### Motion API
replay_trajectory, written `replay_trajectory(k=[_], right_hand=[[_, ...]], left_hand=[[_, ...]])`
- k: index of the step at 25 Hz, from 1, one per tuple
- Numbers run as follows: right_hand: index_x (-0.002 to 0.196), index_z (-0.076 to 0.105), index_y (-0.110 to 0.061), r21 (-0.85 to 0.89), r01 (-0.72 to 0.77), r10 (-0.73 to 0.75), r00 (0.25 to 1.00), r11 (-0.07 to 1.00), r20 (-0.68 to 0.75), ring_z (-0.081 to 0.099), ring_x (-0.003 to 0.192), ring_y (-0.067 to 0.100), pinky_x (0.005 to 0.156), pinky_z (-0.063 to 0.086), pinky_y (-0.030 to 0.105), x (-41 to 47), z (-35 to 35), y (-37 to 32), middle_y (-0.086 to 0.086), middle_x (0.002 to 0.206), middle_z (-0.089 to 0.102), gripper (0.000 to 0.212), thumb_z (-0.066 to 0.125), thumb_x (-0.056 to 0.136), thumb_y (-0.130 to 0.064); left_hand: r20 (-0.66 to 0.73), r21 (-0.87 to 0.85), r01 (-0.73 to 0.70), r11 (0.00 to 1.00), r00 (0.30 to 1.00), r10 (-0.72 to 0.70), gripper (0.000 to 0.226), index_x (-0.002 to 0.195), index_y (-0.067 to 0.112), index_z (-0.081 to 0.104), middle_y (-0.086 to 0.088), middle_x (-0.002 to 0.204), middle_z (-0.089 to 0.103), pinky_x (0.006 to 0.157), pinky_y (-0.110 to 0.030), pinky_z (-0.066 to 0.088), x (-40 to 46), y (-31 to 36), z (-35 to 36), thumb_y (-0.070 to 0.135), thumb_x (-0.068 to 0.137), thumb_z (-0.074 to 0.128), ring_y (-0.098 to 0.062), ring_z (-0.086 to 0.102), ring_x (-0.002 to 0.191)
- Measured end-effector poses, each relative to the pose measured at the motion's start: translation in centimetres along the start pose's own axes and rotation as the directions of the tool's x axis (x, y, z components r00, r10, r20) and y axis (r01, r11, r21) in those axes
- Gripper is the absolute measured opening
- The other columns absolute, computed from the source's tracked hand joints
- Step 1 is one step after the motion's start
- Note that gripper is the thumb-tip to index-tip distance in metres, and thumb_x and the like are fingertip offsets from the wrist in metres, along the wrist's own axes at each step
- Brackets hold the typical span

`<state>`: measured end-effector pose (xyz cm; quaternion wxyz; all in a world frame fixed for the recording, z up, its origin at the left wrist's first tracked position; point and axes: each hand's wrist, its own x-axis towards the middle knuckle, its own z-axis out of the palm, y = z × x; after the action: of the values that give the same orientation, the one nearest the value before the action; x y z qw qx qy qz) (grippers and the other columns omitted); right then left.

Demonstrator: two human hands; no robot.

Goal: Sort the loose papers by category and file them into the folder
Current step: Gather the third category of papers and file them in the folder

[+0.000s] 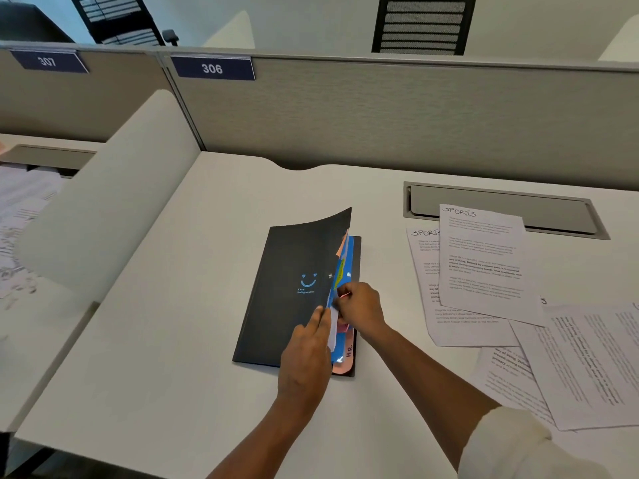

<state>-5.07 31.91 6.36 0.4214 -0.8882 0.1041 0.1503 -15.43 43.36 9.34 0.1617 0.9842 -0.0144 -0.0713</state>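
Partly hidden: hands, left [306, 344] flat on folder [294, 292], right [359, 307] pinching its inner dividers [345, 267].

Bright, even overhead light, soft shadows, wide-angle bending at the frame edges, slight blur at far left.
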Motion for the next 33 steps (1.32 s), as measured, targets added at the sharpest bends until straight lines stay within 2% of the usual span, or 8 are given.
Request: replay_trajectory(k=[6,10,14,17,21,25,29,33], right_hand=[[0.111,0.064,-0.014,0.065,-0.07,0.073,0.996,0.995,-0.046,0.067,0.089,0.019,0.08,0.06,0.03,-0.5,-0.2,1.2,0.003,0.108,0.067,0.024,0.063,0.093,-0.03],[0.098,0.062,-0.018,0.09,-0.068,0.075,0.994,0.994,-0.079,0.07,0.08,0.017,0.075,0.061,0.033,-0.7,-1.2,2.3,0.002,0.097,0.069,0.016,0.061,0.093,-0.033],[0.092,0.061,-0.018,0.11,-0.055,0.063,0.996,0.992,-0.065,0.07,0.079,0.019,0.073,0.062,0.036,-1.6,-2.2,3.5,0.001,0.093,0.07,0.014,0.064,0.092,-0.031],[0.098,0.062,-0.016,0.155,-0.048,0.054,0.998,0.987,-0.04,0.07,0.085,0.02,0.071,0.061,0.03,-2.3,-2.6,4.2,0.004,0.103,0.068,0.006,0.061,0.093,-0.02],[0.107,0.063,-0.014,0.176,-0.039,0.046,0.998,0.984,-0.039,0.07,0.081,0.017,0.071,0.058,0.023,-3.6,-3.3,4.9,0.006,0.106,0.069,0.014,0.061,0.093,-0.015],[0.101,0.066,-0.014,0.145,-0.013,0.015,1.0,0.989,-0.013,0.069,0.068,0.016,0.067,0.059,0.025,-5.5,-4.9,5.9,0.004,0.093,0.072,0.012,0.056,0.096,-0.017],[0.093,0.069,-0.015,0.179,-0.049,0.055,0.998,0.983,-0.032,0.069,0.064,0.015,0.061,0.057,0.025,-7.7,-7.9,8.7,0.0,0.082,0.073,0.015,0.054,0.095,-0.016],[0.086,0.068,-0.016,0.238,-0.099,0.126,0.987,0.966,-0.102,0.068,0.06,0.013,0.056,0.054,0.024,-9.7,-12.2,13.0,-0.002,0.073,0.073,0.013,0.056,0.092,-0.017]], left_hand=[[0.073,0.013,-0.023,1.0,0.997,0.022,0.082,0.156,0.02,0.004,0.005,0.158,0.027,0.089,-0.019,0.048,-0.2,0.2,0.3,0.034,0.095,0.058,-0.013,0.049,0.111],[0.129,0.038,-0.038,0.999,0.991,0.032,0.082,0.156,0.024,0.0,0.006,0.164,0.008,0.081,-0.02,0.051,-0.7,0.3,1.4,0.027,0.096,0.056,-0.013,0.045,0.114],[0.162,0.078,-0.05,0.996,0.986,0.037,0.078,0.156,0.024,0.002,0.003,0.164,0.007,0.085,-0.025,0.052,-0.7,0.7,2.0,0.026,0.097,0.054,-0.016,0.044,0.118],[0.175,0.095,-0.095,0.991,0.982,0.077,0.064,0.154,0.031,0.016,0.0,0.163,0.016,0.092,-0.032,0.052,-1.1,1.0,2.3,0.034,0.099,0.048,-0.02,0.046,0.122],[0.143,0.061,-0.109,0.992,0.985,0.099,0.049,0.148,0.029,0.037,0.001,0.155,0.037,0.095,-0.032,0.05,-1.9,1.4,2.7,0.04,0.1,0.039,-0.02,0.049,0.127],[0.006,-0.071,-0.135,0.988,0.991,0.135,0.033,0.125,0.027,0.063,0.007,0.123,0.067,0.088,-0.02,0.049,-2.2,2.3,3.0,0.035,0.1,0.043,-0.01,0.062,0.106],[-0.02,-0.188,-0.139,0.972,0.99,0.138,0.026,0.116,0.029,0.068,0.012,0.11,0.072,0.084,-0.016,0.049,-1.9,4.8,3.9,0.032,0.098,0.049,-0.005,0.065,0.095],[0.035,-0.191,-0.137,0.972,0.989,0.146,0.022,0.106,0.03,0.068,0.011,0.088,0.073,0.066,-0.019,0.049,-1.2,8.9,5.0,0.032,0.096,0.049,-0.006,0.062,0.072]])
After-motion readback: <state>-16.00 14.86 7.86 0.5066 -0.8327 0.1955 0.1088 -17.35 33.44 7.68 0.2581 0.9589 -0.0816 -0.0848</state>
